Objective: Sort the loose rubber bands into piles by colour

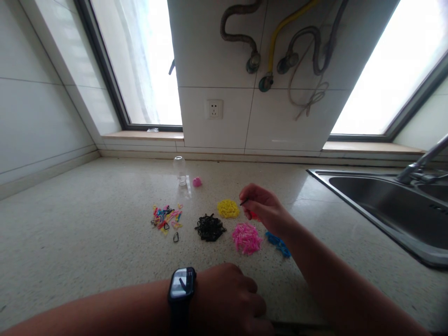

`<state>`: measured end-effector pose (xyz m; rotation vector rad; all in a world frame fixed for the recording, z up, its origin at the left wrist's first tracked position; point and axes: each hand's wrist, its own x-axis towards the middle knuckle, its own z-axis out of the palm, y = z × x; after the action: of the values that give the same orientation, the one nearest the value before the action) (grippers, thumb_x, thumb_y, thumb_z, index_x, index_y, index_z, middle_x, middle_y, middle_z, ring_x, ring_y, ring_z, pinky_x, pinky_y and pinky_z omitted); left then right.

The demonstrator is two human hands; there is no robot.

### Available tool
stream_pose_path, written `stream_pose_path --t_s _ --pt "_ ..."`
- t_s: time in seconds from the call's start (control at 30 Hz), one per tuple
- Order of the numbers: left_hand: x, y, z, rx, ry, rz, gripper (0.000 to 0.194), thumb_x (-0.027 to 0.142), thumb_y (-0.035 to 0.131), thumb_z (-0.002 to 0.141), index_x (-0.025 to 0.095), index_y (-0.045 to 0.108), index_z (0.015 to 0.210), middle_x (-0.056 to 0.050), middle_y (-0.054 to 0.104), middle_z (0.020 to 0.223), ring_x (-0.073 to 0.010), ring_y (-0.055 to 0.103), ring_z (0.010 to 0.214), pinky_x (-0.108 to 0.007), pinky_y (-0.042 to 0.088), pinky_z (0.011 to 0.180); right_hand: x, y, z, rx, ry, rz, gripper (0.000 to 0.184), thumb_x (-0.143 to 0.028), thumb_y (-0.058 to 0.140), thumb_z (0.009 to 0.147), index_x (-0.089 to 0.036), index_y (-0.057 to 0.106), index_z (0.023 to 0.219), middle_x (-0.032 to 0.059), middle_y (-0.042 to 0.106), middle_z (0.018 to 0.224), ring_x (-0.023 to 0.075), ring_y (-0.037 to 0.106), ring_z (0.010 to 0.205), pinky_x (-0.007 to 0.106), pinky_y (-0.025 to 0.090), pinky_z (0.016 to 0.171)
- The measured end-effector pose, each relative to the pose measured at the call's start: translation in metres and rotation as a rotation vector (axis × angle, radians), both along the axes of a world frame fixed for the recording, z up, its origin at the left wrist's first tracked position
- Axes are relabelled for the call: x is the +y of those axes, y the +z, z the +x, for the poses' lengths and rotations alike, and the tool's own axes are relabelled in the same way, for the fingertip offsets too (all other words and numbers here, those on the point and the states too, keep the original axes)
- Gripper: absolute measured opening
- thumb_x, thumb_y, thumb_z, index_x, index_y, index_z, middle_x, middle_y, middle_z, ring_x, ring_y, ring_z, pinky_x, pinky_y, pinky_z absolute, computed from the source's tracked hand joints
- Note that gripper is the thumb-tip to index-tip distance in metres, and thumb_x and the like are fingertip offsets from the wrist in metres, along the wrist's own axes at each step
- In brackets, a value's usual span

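My right hand (264, 207) is closed in a pinch on a small black rubber band (244, 202), above the counter beside a pile of yellow rubber bands (228, 208). Under its fingers a pile of red bands (255, 216) is partly hidden. Pink bands (247, 238) and blue bands (279, 244) lie nearer me, the blue ones partly behind my wrist. A heap of black bands (210, 227) sits left of the pink. Farther left is a mixed-colour pile (167, 218) with one loose black band (176, 237) below it. My left hand (229, 298) rests curled at the counter's front edge, nothing showing in it.
A clear plastic bottle (179, 171) stands toward the back, with a pink cap (197, 182) beside it. A steel sink (381, 200) with a tap (420, 163) is set in at the right. The tiled wall carries a socket (214, 109) and hoses.
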<state>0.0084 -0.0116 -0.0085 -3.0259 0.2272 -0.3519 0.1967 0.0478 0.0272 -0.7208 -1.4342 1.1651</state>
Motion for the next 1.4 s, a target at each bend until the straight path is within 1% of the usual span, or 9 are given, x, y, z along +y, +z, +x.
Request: stream_pose_path --t_s 0.1,0.17,0.27,0.37,0.5,0.77,1.07,1.23,1.4 --pt "0.0002 -0.0003 0.0001 -0.022 -0.009 0.012 0.008 0.028 0.057 0.096 0.021 0.061 0.095 0.002 0.057 0.071 -0.0158 0.054 0.065 -0.032 0.032 0.043 -0.0007 0.0010 0.0002 0.028 0.012 0.015 0.009 -0.015 0.065 0.075 -0.020 0.066 0.083 -0.0031 0.058 0.070 0.0059 0.049 0.050 0.018 0.035 0.043" --pt "0.0001 -0.0008 0.0003 -0.032 -0.010 0.024 0.007 0.027 0.057 0.096 0.021 0.061 0.095 0.002 0.057 0.071 -0.0156 0.054 0.065 -0.031 0.031 0.043 -0.0008 0.0009 0.0010 0.038 0.011 0.011 0.009 -0.014 0.063 0.076 -0.020 0.065 0.082 -0.0041 0.056 0.066 0.0056 0.046 0.048 0.019 0.032 0.042" --pt "0.0000 -0.0016 0.0003 -0.028 -0.005 0.021 0.007 0.028 0.057 0.096 0.022 0.061 0.095 0.002 0.057 0.071 -0.0157 0.055 0.065 -0.031 0.029 0.043 -0.0009 0.0005 0.0022 0.035 0.003 0.008 0.008 -0.014 0.062 0.076 -0.021 0.065 0.079 -0.0053 0.052 0.060 0.0060 0.043 0.046 0.019 0.030 0.042" --pt "0.0000 -0.0018 -0.0001 -0.022 -0.003 0.020 0.007 0.028 0.057 0.096 0.022 0.060 0.095 0.003 0.056 0.071 -0.0157 0.055 0.065 -0.030 0.028 0.044 -0.0018 0.0016 0.0026 0.013 -0.004 0.013 0.006 -0.015 0.064 0.076 -0.020 0.066 0.078 -0.0038 0.054 0.064 0.0062 0.045 0.048 0.019 0.029 0.041" --pt "-0.0007 -0.0009 -0.0005 -0.005 -0.003 0.012 0.008 0.029 0.058 0.095 0.021 0.060 0.095 0.003 0.057 0.071 -0.0160 0.056 0.066 -0.031 0.029 0.044 -0.0031 0.0043 0.0021 -0.006 0.001 0.018 0.003 -0.018 0.067 0.077 -0.019 0.069 0.079 -0.0014 0.058 0.072 0.0063 0.048 0.052 0.020 0.033 0.043" --pt "-0.0010 0.0006 0.0007 -0.008 0.000 0.007 0.007 0.028 0.058 0.095 0.022 0.060 0.093 0.002 0.057 0.070 -0.0162 0.056 0.065 -0.031 0.030 0.043 -0.0012 0.0034 0.0014 -0.024 -0.006 0.045 0.004 -0.017 0.069 0.078 -0.020 0.072 0.080 -0.0001 0.058 0.079 0.0070 0.050 0.058 0.020 0.041 0.046" --pt "-0.0007 -0.0005 -0.0003 0.001 -0.004 0.003 0.008 0.028 0.056 0.096 0.021 0.060 0.096 0.002 0.056 0.071 -0.0165 0.054 0.065 -0.032 0.031 0.043 -0.0008 0.0022 0.0026 -0.061 -0.025 0.031 0.012 -0.024 0.072 0.080 -0.021 0.076 0.091 0.0018 0.067 0.082 0.0069 0.051 0.056 0.020 0.041 0.045" --pt "-0.0007 -0.0019 0.0002 -0.010 0.000 0.004 0.008 0.029 0.057 0.095 0.022 0.060 0.096 0.003 0.055 0.071 -0.0164 0.054 0.065 -0.032 0.030 0.042 0.0004 0.0021 0.0011 -0.070 -0.050 0.007 0.011 -0.025 0.070 0.082 -0.021 0.076 0.090 0.0015 0.070 0.079 0.0059 0.050 0.053 0.019 0.040 0.043" --pt "-0.0010 -0.0015 0.0000 -0.020 -0.001 0.007 0.008 0.028 0.057 0.095 0.021 0.060 0.094 0.003 0.054 0.070 -0.0161 0.054 0.064 -0.031 0.029 0.043 0.0007 0.0028 -0.0010 -0.060 -0.050 -0.035 0.012 -0.027 0.074 0.079 -0.020 0.074 0.090 0.0033 0.073 0.081 0.0072 0.054 0.056 0.018 0.041 0.044"
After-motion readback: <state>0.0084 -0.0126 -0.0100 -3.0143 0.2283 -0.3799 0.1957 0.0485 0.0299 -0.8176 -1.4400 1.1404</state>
